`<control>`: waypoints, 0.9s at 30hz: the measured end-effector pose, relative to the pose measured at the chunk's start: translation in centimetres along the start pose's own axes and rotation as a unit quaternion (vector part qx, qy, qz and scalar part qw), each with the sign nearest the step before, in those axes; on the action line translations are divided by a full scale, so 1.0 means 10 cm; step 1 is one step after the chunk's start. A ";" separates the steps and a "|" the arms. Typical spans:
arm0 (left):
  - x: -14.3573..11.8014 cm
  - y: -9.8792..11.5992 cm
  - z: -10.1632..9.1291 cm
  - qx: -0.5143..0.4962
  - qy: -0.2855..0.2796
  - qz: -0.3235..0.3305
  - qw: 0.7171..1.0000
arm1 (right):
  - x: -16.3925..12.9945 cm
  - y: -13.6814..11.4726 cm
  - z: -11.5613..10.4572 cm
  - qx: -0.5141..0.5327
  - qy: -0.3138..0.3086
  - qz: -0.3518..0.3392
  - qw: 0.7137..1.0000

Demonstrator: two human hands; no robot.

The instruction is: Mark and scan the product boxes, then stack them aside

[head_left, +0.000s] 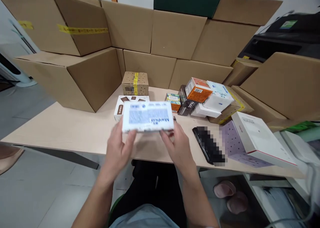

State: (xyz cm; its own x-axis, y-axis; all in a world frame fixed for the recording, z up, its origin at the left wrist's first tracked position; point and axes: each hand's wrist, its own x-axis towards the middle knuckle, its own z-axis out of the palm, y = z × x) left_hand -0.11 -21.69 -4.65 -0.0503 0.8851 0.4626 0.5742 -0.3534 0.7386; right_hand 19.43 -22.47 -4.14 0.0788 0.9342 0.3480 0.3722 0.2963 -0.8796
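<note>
White flat box with blue print sits gripped at its near edge between the left hand and right hand, held above the pale table, just before a brown-patterned white box and stacked cardboard cartons.

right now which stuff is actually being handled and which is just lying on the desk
In hand:
- white and blue box, held above the desk by the left hand and right hand

Lying about:
- white box with brown squares
- small taped cardboard box
- pile of small boxes
- black phone
- flat white box
- big cartons
</note>
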 end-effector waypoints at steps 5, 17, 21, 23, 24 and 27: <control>0.78 -0.34 -0.08 0.070 0.023 -0.013 0.997 | 0.70 -0.04 0.31 -0.101 -0.056 -0.058 0.992; 0.27 -0.41 0.49 0.157 -0.108 -0.019 0.982 | 1.46 0.48 0.21 -0.543 0.028 0.071 0.836; 0.43 -0.46 0.50 0.174 -0.126 -0.057 0.975 | 1.61 0.71 0.40 -0.553 0.032 0.100 0.827; 0.49 -0.49 0.50 0.178 -0.128 -0.072 0.973 | 1.62 0.78 0.44 -0.547 0.037 0.103 0.830; 0.50 -0.50 0.51 0.180 -0.128 -0.077 0.972 | 1.61 0.80 0.45 -0.542 0.040 0.098 0.833; 0.51 -0.50 0.50 0.180 -0.125 -0.086 0.972 | 1.57 0.78 0.45 -0.522 0.043 0.076 0.848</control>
State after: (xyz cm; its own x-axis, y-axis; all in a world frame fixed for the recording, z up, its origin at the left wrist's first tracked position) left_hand 0.85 -13.91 -8.52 0.0029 0.9837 0.1797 0.8261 -0.1037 0.5540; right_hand 19.39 -4.55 -7.03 0.2502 0.9144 0.3183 0.9645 -0.2065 -0.1649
